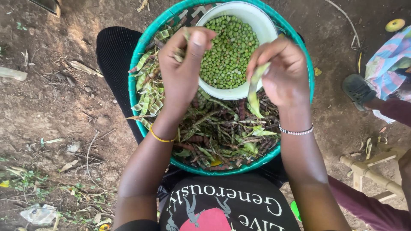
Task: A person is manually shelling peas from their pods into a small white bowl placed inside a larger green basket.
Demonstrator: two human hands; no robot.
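As the white bowl (257, 25) fills with shelled green peas (229, 51), I judge the shelling well along but far from finished: the bowl looks more than half full, while the teal woven basket (141, 47) on the lap holds a thick heap of pods (218, 132), and I cannot tell from here which of them are spent and which unopened. The bowl sits inside the basket at its far edge, and the hands work just above its near rim.

I see the left hand (182, 68) raised with its back to the camera, thumb pressed down against curled fingers, pinching a small piece of pod. A yellow band (160, 137) circles that wrist. The right hand (284, 72) is closed around a long green pod (254, 92), which hangs down from the fingers over the heap; a beaded bracelet (296, 131) rings that wrist. Both forearms reach forward from the body, roughly parallel. Bare soil (55, 98) lies around, and another person's sandalled foot (357, 90) shows at right.
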